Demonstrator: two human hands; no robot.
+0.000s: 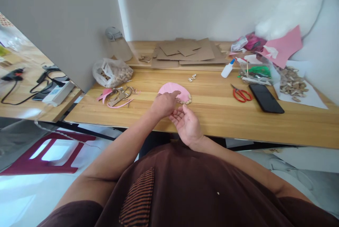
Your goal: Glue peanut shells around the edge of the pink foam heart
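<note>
A rounded pink sheet (169,88) lies near the front of the wooden table. Pale pieces that look like peanut shells (189,100) line its right and near edge. My left hand (165,105) rests over the near left part of the sheet, its index finger stretched out across it; its other fingers are largely hidden. Just right of it, my right hand (188,125) is turned palm up at the table edge, fingers loosely bent and thumb apart. Nothing shows in its palm. The fingertips of my right hand meet or overlap the left hand's underside.
Left are a bag of peanuts (113,73), scraps (120,96) and a bottle (119,45). Cardboard sheets (185,52) lie behind. Right are a glue bottle (227,69), red-handled scissors (241,94), a phone (266,98) and a shell pile (292,82) on white paper.
</note>
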